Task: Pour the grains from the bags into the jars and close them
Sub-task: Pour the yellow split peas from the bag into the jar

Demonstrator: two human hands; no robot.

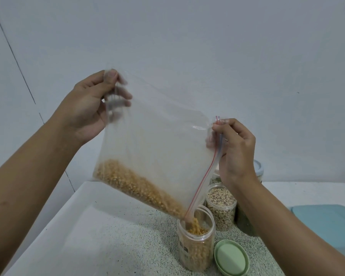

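The left hand (88,108) pinches the raised corner of the clear plastic zip bag (157,136); the right hand (235,152) pinches its zipper end. Below the right grip, yellow grains (139,188) run into the clear plastic jar (195,250) on the speckled table (118,246). Keep the mouth inside the rim and tilt slowly. A round green lid (231,257) lies just beside the jar, and a bean-filled jar (221,212) crowds close behind.

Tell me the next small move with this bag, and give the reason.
Probably lift the left hand a little higher to steepen the bag. Yellow grains lie along its lower edge, and its open corner sits in the jar mouth, steadied by the right hand, so more tilt should slide them in.
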